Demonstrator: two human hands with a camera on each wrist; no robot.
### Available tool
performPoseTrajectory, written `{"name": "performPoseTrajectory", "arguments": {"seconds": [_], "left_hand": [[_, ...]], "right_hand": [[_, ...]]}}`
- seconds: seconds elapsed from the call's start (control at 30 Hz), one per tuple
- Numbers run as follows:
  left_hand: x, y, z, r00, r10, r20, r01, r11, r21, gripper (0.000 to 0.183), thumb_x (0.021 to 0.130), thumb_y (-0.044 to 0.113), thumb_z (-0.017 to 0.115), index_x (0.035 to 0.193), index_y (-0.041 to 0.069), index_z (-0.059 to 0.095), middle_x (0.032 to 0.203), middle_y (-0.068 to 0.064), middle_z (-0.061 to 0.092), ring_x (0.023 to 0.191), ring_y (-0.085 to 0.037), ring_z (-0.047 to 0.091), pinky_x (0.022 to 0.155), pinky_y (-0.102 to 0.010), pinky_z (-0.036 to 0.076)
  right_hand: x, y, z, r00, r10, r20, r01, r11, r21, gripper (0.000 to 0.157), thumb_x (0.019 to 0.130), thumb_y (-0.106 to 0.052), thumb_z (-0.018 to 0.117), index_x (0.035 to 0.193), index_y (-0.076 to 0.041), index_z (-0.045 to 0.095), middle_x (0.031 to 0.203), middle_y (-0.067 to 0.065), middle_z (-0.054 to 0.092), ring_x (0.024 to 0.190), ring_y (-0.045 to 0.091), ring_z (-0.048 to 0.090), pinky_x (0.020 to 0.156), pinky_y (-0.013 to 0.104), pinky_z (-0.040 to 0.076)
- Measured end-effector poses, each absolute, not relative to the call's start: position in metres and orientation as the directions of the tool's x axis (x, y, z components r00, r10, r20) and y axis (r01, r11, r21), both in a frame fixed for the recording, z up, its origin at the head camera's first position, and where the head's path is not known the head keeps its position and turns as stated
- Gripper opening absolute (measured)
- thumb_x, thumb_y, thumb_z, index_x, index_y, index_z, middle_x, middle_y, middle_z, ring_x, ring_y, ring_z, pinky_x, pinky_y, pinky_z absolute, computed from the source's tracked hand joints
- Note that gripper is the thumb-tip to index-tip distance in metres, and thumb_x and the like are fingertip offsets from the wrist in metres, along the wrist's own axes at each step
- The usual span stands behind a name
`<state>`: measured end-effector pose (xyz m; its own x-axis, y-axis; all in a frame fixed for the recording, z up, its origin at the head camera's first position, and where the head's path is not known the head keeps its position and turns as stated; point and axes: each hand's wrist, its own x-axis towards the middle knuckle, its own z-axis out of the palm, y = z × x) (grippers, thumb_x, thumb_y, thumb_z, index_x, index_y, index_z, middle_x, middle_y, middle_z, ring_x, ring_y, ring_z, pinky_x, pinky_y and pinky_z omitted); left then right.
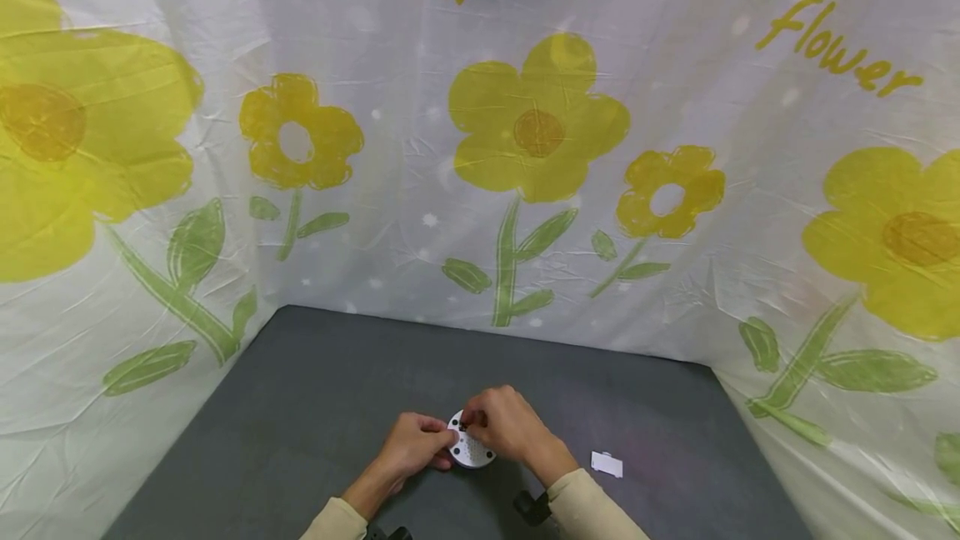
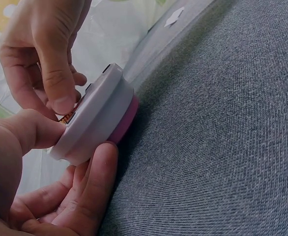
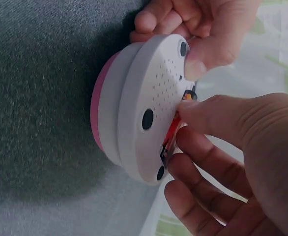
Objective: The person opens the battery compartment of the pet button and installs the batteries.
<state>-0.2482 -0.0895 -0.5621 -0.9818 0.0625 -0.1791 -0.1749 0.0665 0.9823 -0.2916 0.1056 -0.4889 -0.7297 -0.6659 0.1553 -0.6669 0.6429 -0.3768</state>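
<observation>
A round white device [image 1: 472, 450] with a pink band on its far side stands tilted on edge over the grey table. Its white back carries black round feet and many small holes, shown in the right wrist view. My left hand [image 1: 411, 445] grips its rim, thumb on the back and fingers underneath. A red and black battery [image 3: 171, 130] shows in the slot near the edge of the back. With thumb and fingertips, my right hand [image 1: 512, 425] pinches at the battery, the thumb tip lying on it; its fingers partly hide the slot.
A small white battery cover [image 1: 607, 464] lies on the grey tabletop [image 1: 337, 373] to the right of my right hand. Curtains [image 1: 405, 190] printed with yellow flowers hang around the table's back and sides. Black wrist gear [image 1: 532, 507] shows beneath the right forearm.
</observation>
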Motion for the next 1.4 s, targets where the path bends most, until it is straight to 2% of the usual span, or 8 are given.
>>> {"name": "performPoseTrajectory", "arguments": {"seconds": [0.2, 0.33, 0.43, 0.57, 0.77, 1.2, 1.4], "left_hand": [[-0.247, -0.090, -0.562, -0.983, 0.060, -0.171, -0.168, 0.055, 0.984, 0.020, 0.093, 0.008, 0.078, 0.102, -0.010, 0.076, 0.089, -0.012, 0.077, 0.065, -0.014, 0.075, 0.061, -0.030, 0.068], [-0.247, -0.091, -0.562, -0.984, 0.059, -0.171, -0.167, 0.066, 0.984, 0.021, 0.093, 0.009, 0.078, 0.102, -0.010, 0.076, 0.088, -0.012, 0.076, 0.065, -0.014, 0.075, 0.062, -0.031, 0.068], [-0.247, -0.090, -0.562, -0.983, 0.066, -0.169, -0.165, 0.066, 0.984, 0.020, 0.093, 0.009, 0.078, 0.101, -0.010, 0.076, 0.087, -0.012, 0.077, 0.065, -0.014, 0.075, 0.062, -0.030, 0.068], [-0.247, -0.090, -0.563, -0.984, 0.072, -0.166, -0.161, 0.062, 0.985, 0.020, 0.093, 0.008, 0.078, 0.102, -0.010, 0.076, 0.087, -0.012, 0.077, 0.065, -0.014, 0.075, 0.062, -0.030, 0.068], [-0.247, -0.090, -0.561, -0.983, 0.073, -0.171, -0.165, 0.078, 0.983, 0.021, 0.093, 0.009, 0.078, 0.102, -0.010, 0.076, 0.087, -0.012, 0.077, 0.065, -0.014, 0.075, 0.062, -0.031, 0.068], [-0.248, -0.088, -0.562, -0.984, 0.046, -0.171, -0.166, 0.092, 0.982, 0.018, 0.093, 0.006, 0.078, 0.101, -0.010, 0.075, 0.084, -0.011, 0.076, 0.063, -0.015, 0.074, 0.061, -0.032, 0.068], [-0.247, -0.087, -0.563, -0.986, 0.051, -0.161, -0.157, 0.084, 0.984, 0.018, 0.093, 0.006, 0.078, 0.101, -0.010, 0.075, 0.084, -0.010, 0.076, 0.063, -0.014, 0.074, 0.060, -0.031, 0.067]], "right_hand": [[-0.291, 0.110, -0.484, -0.765, -0.610, 0.208, -0.642, 0.691, -0.333, 0.004, 0.093, -0.015, 0.082, 0.096, -0.012, 0.084, 0.081, -0.005, 0.075, 0.071, 0.003, 0.062, 0.062, 0.022, 0.053], [-0.290, 0.111, -0.484, -0.816, -0.543, 0.198, -0.576, 0.735, -0.357, 0.015, 0.093, -0.022, 0.081, 0.100, -0.009, 0.083, 0.087, 0.001, 0.078, 0.078, 0.016, 0.072, 0.066, 0.032, 0.059], [-0.288, 0.109, -0.487, -0.844, -0.508, 0.171, -0.533, 0.760, -0.372, 0.026, 0.094, -0.031, 0.082, 0.104, -0.007, 0.082, 0.090, 0.005, 0.079, 0.080, 0.022, 0.074, 0.066, 0.035, 0.060], [-0.286, 0.107, -0.493, -0.867, -0.478, 0.141, -0.494, 0.786, -0.371, 0.032, 0.093, -0.038, 0.084, 0.103, -0.008, 0.081, 0.090, 0.004, 0.077, 0.078, 0.018, 0.069, 0.063, 0.032, 0.056], [-0.285, 0.103, -0.500, -0.885, -0.444, 0.141, -0.463, 0.811, -0.357, 0.032, 0.091, -0.039, 0.086, 0.100, -0.009, 0.081, 0.088, 0.002, 0.074, 0.075, 0.013, 0.063, 0.060, 0.029, 0.051], [-0.287, 0.102, -0.507, -0.938, -0.329, 0.107, -0.340, 0.822, -0.458, 0.031, 0.088, -0.038, 0.090, 0.102, -0.011, 0.084, 0.093, 0.003, 0.078, 0.078, 0.018, 0.069, 0.060, 0.034, 0.056], [-0.286, 0.107, -0.505, -0.917, -0.369, 0.150, -0.396, 0.805, -0.442, 0.031, 0.086, -0.037, 0.091, 0.101, -0.010, 0.084, 0.090, 0.002, 0.078, 0.077, 0.017, 0.069, 0.062, 0.033, 0.056]]}}
